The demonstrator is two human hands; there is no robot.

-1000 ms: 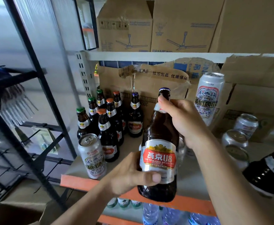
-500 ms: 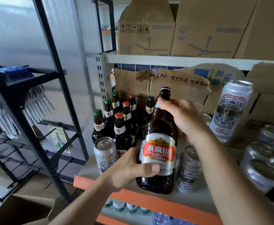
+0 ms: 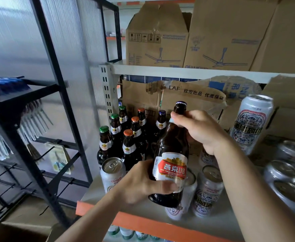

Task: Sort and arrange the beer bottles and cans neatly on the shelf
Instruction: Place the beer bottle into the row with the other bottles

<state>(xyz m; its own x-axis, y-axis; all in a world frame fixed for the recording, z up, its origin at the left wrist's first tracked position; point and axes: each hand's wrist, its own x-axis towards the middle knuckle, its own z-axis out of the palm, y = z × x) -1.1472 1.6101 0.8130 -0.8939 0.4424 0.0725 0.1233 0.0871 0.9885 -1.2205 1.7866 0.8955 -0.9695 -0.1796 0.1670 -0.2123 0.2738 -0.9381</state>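
Note:
I hold a brown beer bottle (image 3: 171,145) with a red and silver label upright over the grey shelf (image 3: 153,211). My left hand (image 3: 143,180) grips its lower body; my right hand (image 3: 201,130) wraps its neck below the purple cap. Behind and to the left stand several brown bottles (image 3: 131,145) with green, orange and purple caps, set in rows. One silver can (image 3: 112,172) stands left of my left hand. More cans (image 3: 208,189) stand right of the held bottle, and a tall patterned can (image 3: 249,123) stands farther right.
Torn cardboard boxes (image 3: 187,95) line the back of the shelf, and fan boxes (image 3: 157,37) fill the shelf above. Several silver cans (image 3: 283,173) sit at the right. A black metal rack (image 3: 43,102) stands to the left. Water bottles (image 3: 125,233) show below the orange shelf edge.
The view has drawn closer and swung left, so everything sits farther right in frame. Both hands keep their hold, and the bottle is now deeper over the shelf, nearer the standing bottles.

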